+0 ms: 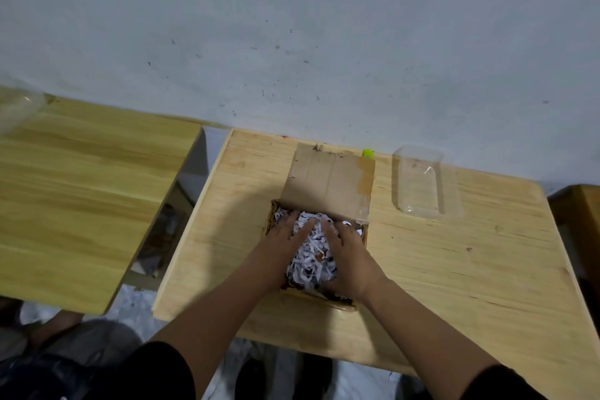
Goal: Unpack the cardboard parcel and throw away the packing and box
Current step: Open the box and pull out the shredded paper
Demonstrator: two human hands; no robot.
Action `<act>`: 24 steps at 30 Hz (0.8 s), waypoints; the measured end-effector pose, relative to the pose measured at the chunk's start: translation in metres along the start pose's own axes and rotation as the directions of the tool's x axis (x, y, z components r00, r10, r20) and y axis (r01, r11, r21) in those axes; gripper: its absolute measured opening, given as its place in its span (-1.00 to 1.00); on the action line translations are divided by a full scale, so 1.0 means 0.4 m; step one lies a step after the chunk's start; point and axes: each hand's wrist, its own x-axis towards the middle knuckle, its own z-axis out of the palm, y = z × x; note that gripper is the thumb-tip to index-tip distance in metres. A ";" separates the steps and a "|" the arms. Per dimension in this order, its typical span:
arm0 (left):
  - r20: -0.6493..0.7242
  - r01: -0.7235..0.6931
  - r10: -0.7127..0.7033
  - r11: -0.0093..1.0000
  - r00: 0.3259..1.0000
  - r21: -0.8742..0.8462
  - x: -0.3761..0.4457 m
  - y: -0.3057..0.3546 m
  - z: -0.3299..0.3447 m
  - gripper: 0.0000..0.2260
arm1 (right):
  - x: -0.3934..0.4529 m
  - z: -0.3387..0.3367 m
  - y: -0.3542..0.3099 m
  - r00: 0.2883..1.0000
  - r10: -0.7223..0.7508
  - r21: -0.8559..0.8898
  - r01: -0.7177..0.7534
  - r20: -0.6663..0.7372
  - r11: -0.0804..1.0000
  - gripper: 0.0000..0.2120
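An open cardboard box [328,179] stands on a light wooden table [454,269], its lid flap leaning back toward the wall. White shredded paper [311,258] fills it. Both my hands are down in the shreds. My left hand [281,237] lies on the left part of the filling, fingers spread. My right hand [349,253] presses on the right part, fingers spread and partly sunk in. Whatever lies under the paper is hidden.
A clear plastic tray [422,182] lies on the table right of the box. A small green object [368,153] peeks out behind the flap. A second wooden table [81,191] stands to the left across a gap. A black bag [48,377] sits on the floor at bottom left.
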 end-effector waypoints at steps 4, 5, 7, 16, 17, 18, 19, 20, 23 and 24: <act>-0.004 0.020 -0.020 1.000 1.000 -0.003 0.018 0.014 -0.004 0.06 | 0.016 0.012 0.006 0.996 -0.021 -0.051 0.016 -0.087 0.999 0.05; -0.001 0.034 -0.034 0.999 0.999 -0.003 0.020 0.017 -0.004 0.05 | 0.021 0.016 0.009 0.993 -0.034 -0.087 0.024 -0.112 0.996 0.05; 0.004 0.070 -0.070 0.998 0.998 -0.006 0.019 0.018 -0.002 0.01 | 0.027 0.020 0.011 0.990 -0.053 -0.131 0.036 -0.134 0.991 0.04; -0.058 0.052 -0.057 0.995 0.997 -0.089 0.018 0.007 0.025 -0.06 | 0.053 0.039 0.016 0.993 -0.057 -0.208 0.034 -0.104 0.977 0.04; -0.064 0.049 -0.055 0.994 0.996 -0.101 0.017 0.008 0.023 -0.07 | 0.056 0.041 0.015 0.993 -0.062 -0.196 0.042 -0.096 0.980 0.03; -0.071 0.046 -0.055 0.992 0.996 -0.120 0.017 0.011 0.020 -0.08 | 0.057 0.040 0.015 0.995 -0.049 -0.171 0.035 -0.082 0.985 0.01; -0.078 0.045 -0.056 0.989 0.995 -0.144 0.018 0.015 0.015 -0.12 | 0.059 0.042 0.017 0.997 -0.036 -0.151 0.024 -0.075 0.988 0.00; -0.084 0.043 -0.057 0.985 0.995 -0.168 0.018 0.020 0.010 -0.15 | 0.058 0.040 0.017 0.997 -0.027 -0.135 0.017 -0.075 0.991 -0.01; -0.108 0.044 -0.069 0.974 0.992 -0.221 0.019 0.026 -0.004 -0.22 | 0.046 0.025 0.009 0.997 -0.002 -0.050 -0.002 -0.072 0.999 -0.03; -0.122 0.035 -0.065 0.972 0.990 -0.233 0.018 0.026 -0.009 -0.24 | 0.043 0.020 0.009 0.998 0.008 -0.017 -0.009 -0.069 1.000 -0.03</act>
